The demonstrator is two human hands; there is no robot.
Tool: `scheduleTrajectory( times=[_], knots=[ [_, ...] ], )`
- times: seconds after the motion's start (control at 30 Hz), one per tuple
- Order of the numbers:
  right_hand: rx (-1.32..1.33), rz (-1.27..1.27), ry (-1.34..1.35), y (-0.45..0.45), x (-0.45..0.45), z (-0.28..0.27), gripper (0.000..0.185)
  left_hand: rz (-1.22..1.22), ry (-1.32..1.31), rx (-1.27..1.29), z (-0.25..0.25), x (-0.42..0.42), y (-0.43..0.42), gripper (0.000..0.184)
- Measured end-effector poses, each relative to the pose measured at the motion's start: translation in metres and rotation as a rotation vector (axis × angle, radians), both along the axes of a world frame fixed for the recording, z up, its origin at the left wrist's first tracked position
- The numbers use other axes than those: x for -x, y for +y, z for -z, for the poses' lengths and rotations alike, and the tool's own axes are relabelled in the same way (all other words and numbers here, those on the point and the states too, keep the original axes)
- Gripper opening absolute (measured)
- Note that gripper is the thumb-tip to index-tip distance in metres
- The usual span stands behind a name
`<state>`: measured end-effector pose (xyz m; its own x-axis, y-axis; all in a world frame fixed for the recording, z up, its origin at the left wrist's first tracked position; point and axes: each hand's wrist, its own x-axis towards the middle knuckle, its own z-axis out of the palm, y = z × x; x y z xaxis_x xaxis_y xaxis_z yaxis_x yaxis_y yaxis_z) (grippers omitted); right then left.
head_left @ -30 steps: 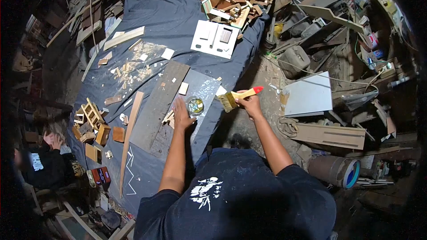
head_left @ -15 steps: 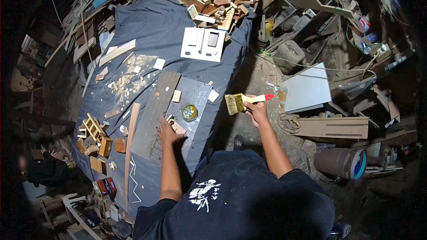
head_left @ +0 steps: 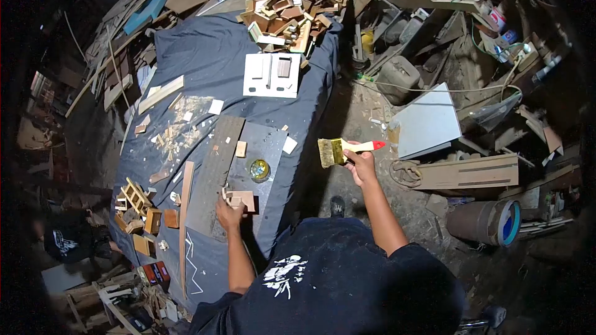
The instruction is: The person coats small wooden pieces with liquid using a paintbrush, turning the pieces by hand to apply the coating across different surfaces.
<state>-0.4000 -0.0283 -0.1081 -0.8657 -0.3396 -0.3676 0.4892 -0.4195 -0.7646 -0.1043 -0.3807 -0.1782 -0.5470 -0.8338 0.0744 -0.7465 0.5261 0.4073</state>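
A table draped in creased dark blue-grey cloth [head_left: 198, 43] runs through the left centre of the frame, bearing a heap of small brown wooden pieces [head_left: 292, 9] at top centre and a white rectangular panel [head_left: 279, 84] just below it. Pale wood chips [head_left: 171, 136] lie left of centre, a flat dark grey sheet [head_left: 271, 141] at the centre, and a long brown wooden strip [head_left: 184, 229] toward the lower left.
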Motion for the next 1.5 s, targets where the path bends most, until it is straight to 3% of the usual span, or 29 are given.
scheduleTrajectory(
  times=[0.03, 0.07, 0.2, 0.23, 0.3, 0.4, 0.6, 0.67, 0.7, 0.83, 0.9, 0.93, 1.0, 1.03, 1.13, 1.17, 1.2, 1.27, 1.4, 1.5],
  knots=[
    [0.01, 0.015, -0.002, 0.004, 0.0, -0.003, 0.038, -0.025, 0.079, 0.027, -0.003, 0.002, 0.004, 0.074],
    [0.02, 0.028, -0.006, 0.007, 0.0, -0.005, 0.039, -0.021, 0.08, 0.029, -0.005, 0.006, 0.006, 0.074],
    [0.038, 0.009, 0.015, 0.02, 0.005, -0.016, 0.04, 0.122, 0.618, -0.609, -0.026, 0.045, 0.029, 0.04],
    [0.075, 0.017, 0.02, 0.021, 0.006, -0.021, 0.041, 0.058, 0.791, -0.996, -0.04, 0.059, 0.044, 0.043],
    [0.113, 0.022, 0.03, 0.024, 0.006, -0.036, 0.042, 0.2, 0.951, -1.39, -0.041, 0.084, 0.063, 0.056],
    [0.15, 0.033, 0.081, 0.025, 0.001, -0.064, 0.039, 0.241, 1.024, -1.671, -0.068, 0.13, 0.11, 0.061],
    [0.157, 0.065, 0.203, 0.05, -0.005, -0.107, 0.036, 0.463, 1.096, -1.814, -0.074, 0.196, 0.169, 0.073],
    [0.078, 0.086, 0.295, 0.063, -0.005, -0.107, 0.035, 0.563, 1.114, -2.425, -0.073, 0.214, 0.179, 0.077],
    [0.071, 0.099, 0.284, 0.072, -0.006, -0.112, 0.035, 0.64, 1.073, -2.509, -0.077, 0.222, 0.188, 0.088],
    [0.015, 0.199, 0.317, 0.104, -0.006, -0.103, 0.036, 0.719, 1.024, -2.545, -0.1, 0.246, 0.229, 0.104],
    [-0.077, 0.279, 0.366, 0.12, -0.007, -0.1, 0.035, 0.685, 0.783, -2.139, -0.124, 0.255, 0.245, 0.118],
    [-0.081, 0.295, 0.37, 0.126, -0.007, -0.101, 0.035, 0.699, 0.77, -2.149, -0.121, 0.261, 0.25, 0.118],
    [-0.053, 0.338, 0.345, 0.136, -0.009, -0.102, 0.035, 0.902, 0.722, -2.453, -0.121, 0.274, 0.259, 0.125],
    [-0.016, 0.356, 0.324, 0.142, -0.009, -0.1, 0.035, 0.785, 0.683, -2.27, -0.128, 0.274, 0.266, 0.122],
    [0.07, 0.426, 0.263, 0.152, -0.009, -0.102, 0.036, 0.85, 0.505, -2.256, -0.138, 0.283, 0.276, 0.119],
    [0.071, 0.436, 0.266, 0.154, -0.008, -0.102, 0.036, 0.857, 0.512, -2.421, -0.13, 0.287, 0.276, 0.109],
    [0.108, 0.459, 0.257, 0.156, -0.007, -0.1, 0.037, 0.862, 0.503, -2.423, -0.13, 0.288, 0.279, 0.109],
    [0.144, 0.483, 0.248, 0.16, -0.003, -0.09, 0.038, 0.445, 0.541, -2.238, -0.128, 0.289, 0.289, 0.099],
    [0.233, 0.464, 0.174, 0.158, 0.002, -0.079, 0.04, 0.324, 0.578, -2.09, -0.155, 0.292, 0.308, 0.087],
    [0.272, 0.435, 0.118, 0.154, 0.003, -0.079, 0.039, 0.388, 0.461, -2.146, -0.175, 0.293, 0.308, 0.084]
  ],
)
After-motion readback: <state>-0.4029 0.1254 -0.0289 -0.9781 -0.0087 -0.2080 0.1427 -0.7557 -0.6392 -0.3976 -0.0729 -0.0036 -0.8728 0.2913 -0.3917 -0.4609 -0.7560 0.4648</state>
